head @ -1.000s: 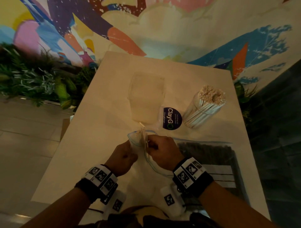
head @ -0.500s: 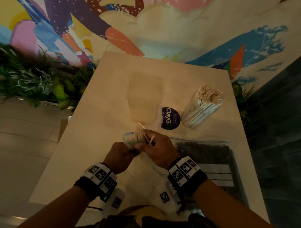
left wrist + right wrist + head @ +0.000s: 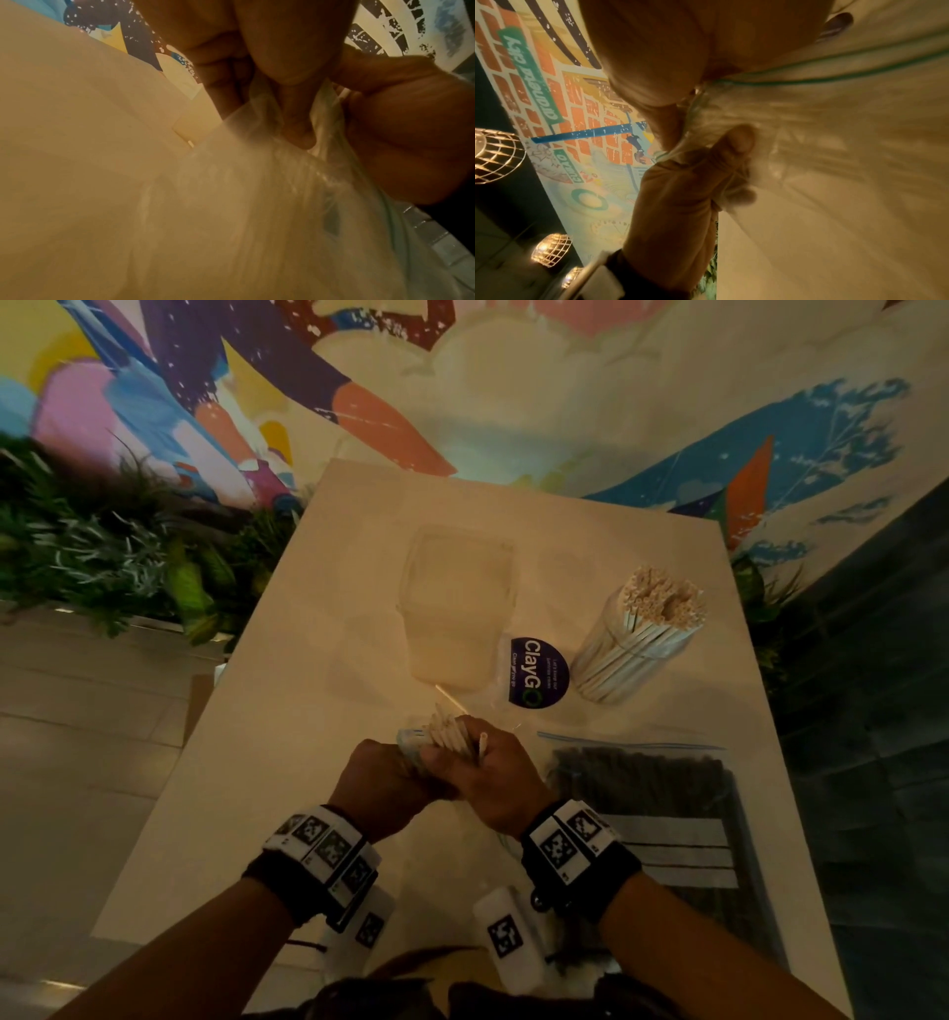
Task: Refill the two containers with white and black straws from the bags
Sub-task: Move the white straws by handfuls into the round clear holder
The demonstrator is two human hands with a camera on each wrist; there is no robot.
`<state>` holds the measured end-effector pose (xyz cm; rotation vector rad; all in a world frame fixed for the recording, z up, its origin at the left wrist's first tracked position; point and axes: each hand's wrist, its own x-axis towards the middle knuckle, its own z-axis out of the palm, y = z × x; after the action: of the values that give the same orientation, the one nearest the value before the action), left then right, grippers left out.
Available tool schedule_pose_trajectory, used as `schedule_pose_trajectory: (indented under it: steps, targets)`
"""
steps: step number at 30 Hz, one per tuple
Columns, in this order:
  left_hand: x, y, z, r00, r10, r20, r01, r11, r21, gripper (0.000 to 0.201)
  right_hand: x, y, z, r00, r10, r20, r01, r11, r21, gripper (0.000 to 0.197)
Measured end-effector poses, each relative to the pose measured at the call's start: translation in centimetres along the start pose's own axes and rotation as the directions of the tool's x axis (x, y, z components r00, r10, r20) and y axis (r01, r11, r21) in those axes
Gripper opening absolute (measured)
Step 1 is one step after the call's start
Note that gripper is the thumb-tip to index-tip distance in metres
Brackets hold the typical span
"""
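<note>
— What's the worktop [image 3: 318,690] like?
— Smooth and pale, with a soft matt sheen.
— And the bag [image 3: 257,203] the hands bunch up?
— Thin clear plastic film, crinkled and glossy, with a green zip strip along its mouth. The white straws [image 3: 452,734] poking out of it look like matt paper.
— The second bag [image 3: 642,814]?
— Clear glossy plastic too, with matt white write-on stripes; the black straws [image 3: 637,773] inside look dull.
— The containers?
— The square container [image 3: 457,608] is clear smooth plastic; the round container [image 3: 631,654] is transparent and shiny, glass or plastic I cannot tell.
— The wrist bands?
— Black cloth, with matt printed tags.
</note>
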<state>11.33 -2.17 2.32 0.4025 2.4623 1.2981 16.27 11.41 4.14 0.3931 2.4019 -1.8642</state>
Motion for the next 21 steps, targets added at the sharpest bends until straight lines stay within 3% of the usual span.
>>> schedule_pose_trajectory:
  steps: [4,11,14,18,21]
  targets:
    - [-0.2,0.2,-0.4,0.998,0.068,-0.009,-0.068,0.995,-0.075,0.014,0.1,-0.4,-0.7,0.999,-0.036,-0.034,0.037,0.999,0.036,0.012]
    - [-0.4,-0.1,-0.6,0.999,-0.048,-0.022,0.047,0.997,-0.064,0.016,0.7,-1.8,-2.6,0.938,-0.156,-0.31,0.246,0.929,0.277,0.011]
    - [-0.4,-0.1,-0.6,0.996,-0.082,-0.035,0.079,0.993,-0.088,0.004,0.6,-1.5,-2.8,0.908,-0.199,-0.369,0.313,0.906,0.283,0.013]
    - [-0.4,-0.3,-0.7,0.997,-0.055,-0.048,0.051,0.996,-0.077,0.008,-0.1,-0.2,-2.7,0.914,-0.199,-0.353,0.294,0.925,0.239,0.015]
    - [-0.2,-0.6,-0.7,0.998,-0.036,-0.048,0.034,0.999,-0.037,0.013,-0.5,1.6,-2.6,0.964,-0.085,-0.254,0.125,0.981,0.147,0.01]
